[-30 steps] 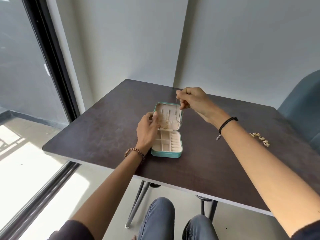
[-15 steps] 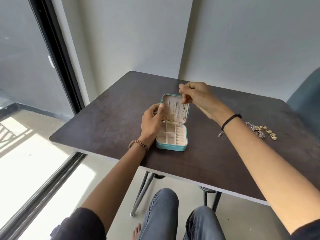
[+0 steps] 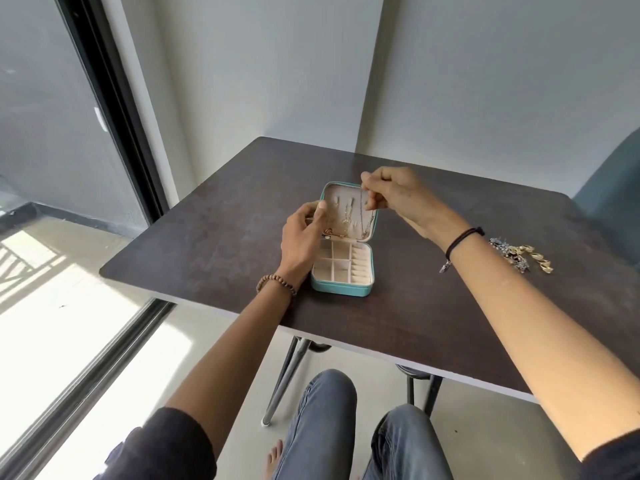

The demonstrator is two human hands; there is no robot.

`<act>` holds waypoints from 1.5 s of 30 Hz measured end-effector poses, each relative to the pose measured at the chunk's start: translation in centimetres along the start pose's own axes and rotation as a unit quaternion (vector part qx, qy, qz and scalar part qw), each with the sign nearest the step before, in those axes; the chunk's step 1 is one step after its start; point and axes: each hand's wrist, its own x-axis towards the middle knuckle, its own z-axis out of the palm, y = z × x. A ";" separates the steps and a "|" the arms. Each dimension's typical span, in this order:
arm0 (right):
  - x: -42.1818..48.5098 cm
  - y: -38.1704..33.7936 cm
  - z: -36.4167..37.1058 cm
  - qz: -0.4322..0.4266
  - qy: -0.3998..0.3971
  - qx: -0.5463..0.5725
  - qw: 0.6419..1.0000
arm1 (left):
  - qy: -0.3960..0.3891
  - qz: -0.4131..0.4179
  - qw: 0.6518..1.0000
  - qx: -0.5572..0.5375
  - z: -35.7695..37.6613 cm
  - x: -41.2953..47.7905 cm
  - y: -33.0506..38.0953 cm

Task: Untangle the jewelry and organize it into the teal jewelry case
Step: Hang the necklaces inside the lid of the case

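Note:
The teal jewelry case [image 3: 341,288] lies open on the dark table, its lid upright and cream-lined, with several thin chains hanging inside the lid. My right hand [image 3: 394,195] pinches the top of a fine silver necklace [image 3: 362,213] at the lid's upper right corner; the chain hangs down against the lining. My left hand [image 3: 303,233] grips the lid's left edge, thumb on the rim. A small gold piece [image 3: 332,233] lies at the lid's bottom. The tray's compartments look empty.
A tangled pile of gold and silver jewelry [image 3: 519,256] lies on the table [image 3: 214,237] to the right, behind my right wrist. A blue chair [image 3: 613,202] stands at the far right. A glass door is on the left. My knees are under the table's near edge.
The camera view has shifted and the scene sits lower in frame. Both hands stay at the lid; my right hand keeps pinching the necklace near the lid's top.

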 end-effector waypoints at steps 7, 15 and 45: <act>-0.3 0.0 -0.4 -0.004 -0.015 0.011 1.000 | -0.003 0.017 1.000 -0.016 0.0 0.0 -0.1; -0.7 0.5 -0.1 -0.013 -0.021 -0.022 0.999 | 0.002 0.028 1.000 -0.011 0.0 0.2 -0.2; -1.4 5.1 1.0 -0.185 0.161 -0.363 0.899 | 0.004 0.025 0.999 -0.027 0.0 0.2 -0.2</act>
